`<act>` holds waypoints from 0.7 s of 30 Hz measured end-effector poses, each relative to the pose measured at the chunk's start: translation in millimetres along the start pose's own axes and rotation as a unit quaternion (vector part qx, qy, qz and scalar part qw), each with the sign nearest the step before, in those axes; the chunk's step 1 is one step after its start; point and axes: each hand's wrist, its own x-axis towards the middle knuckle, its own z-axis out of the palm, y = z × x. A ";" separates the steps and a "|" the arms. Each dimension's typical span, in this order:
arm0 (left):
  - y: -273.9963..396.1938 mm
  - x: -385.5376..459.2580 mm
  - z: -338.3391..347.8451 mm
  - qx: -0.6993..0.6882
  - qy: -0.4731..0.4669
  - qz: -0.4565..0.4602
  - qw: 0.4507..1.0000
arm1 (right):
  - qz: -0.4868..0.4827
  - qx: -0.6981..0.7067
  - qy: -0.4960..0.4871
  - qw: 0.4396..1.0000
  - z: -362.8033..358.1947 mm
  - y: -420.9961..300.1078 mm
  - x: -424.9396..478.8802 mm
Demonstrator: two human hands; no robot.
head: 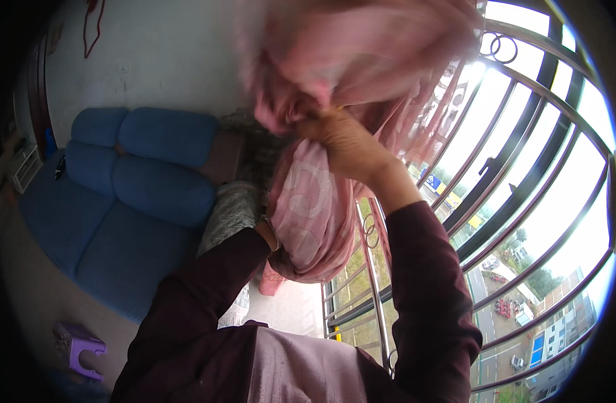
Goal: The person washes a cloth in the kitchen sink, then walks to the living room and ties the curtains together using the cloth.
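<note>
A long pink patterned curtain hangs in front of the window bars at the upper middle, part of it blurred. My right hand grips a gathered bunch of it in a closed fist. Below the fist, a loop of the same fabric drapes down and bulges towards me. My left forearm, with a bracelet at the wrist, reaches behind this loop; the fabric hides the left hand, so its fingers cannot be seen.
Metal window bars curve along the right side, with a street beyond. A blue sofa stands against the wall at left, beside a grey-covered item. A purple plastic stool is at lower left.
</note>
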 end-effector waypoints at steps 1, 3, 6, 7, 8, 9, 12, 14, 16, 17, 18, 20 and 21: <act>1.4 -3.4 -1.3 -0.016 0.020 0.015 1.000 | -0.021 0.043 -0.010 0.999 23.4 12.8 -3.0; 1.7 -9.5 -10.5 -0.035 0.067 0.037 0.996 | -0.020 0.016 -0.067 0.997 57.3 36.5 -22.3; 37.7 -4.5 -16.0 -0.030 0.085 0.032 0.995 | 0.139 0.168 -0.142 0.965 48.6 65.0 -70.1; 49.9 -6.1 -29.5 -0.006 0.085 0.019 0.996 | 0.172 0.199 -0.163 0.951 39.8 63.8 -70.0; 50.9 -5.0 -44.8 -0.058 0.022 -0.046 0.997 | 0.184 0.210 -0.158 0.947 30.9 56.9 -62.7; 48.8 -6.5 -50.2 -0.018 0.091 -0.040 0.995 | 0.197 0.224 -0.152 0.942 25.6 50.5 -56.1; 56.4 5.2 -54.4 0.026 0.188 -0.010 0.982 | 0.193 0.288 -0.158 0.925 16.9 61.8 -70.9; 63.6 21.0 -56.6 -0.072 0.081 -0.039 0.993 | 0.157 0.388 -0.121 0.900 7.4 52.8 -81.2; 58.3 37.7 -52.3 -0.188 -0.122 -0.111 0.968 | 0.167 0.361 -0.128 0.908 3.6 56.6 -95.3; 56.7 40.1 -49.4 -0.216 -0.114 -0.045 0.969 | 0.168 0.350 -0.127 0.913 1.1 53.3 -97.4; 55.6 42.6 -44.5 -0.245 -0.106 0.021 0.964 | 0.194 0.374 -0.070 0.904 3.7 45.2 -100.1; 35.4 41.9 -25.9 -0.245 -0.112 0.032 0.962 | 0.183 0.018 0.071 0.980 -15.2 17.6 -98.5; 36.2 39.5 -20.1 -0.160 -0.083 0.027 0.983 | 0.174 -0.167 0.137 0.961 -26.0 2.7 -101.2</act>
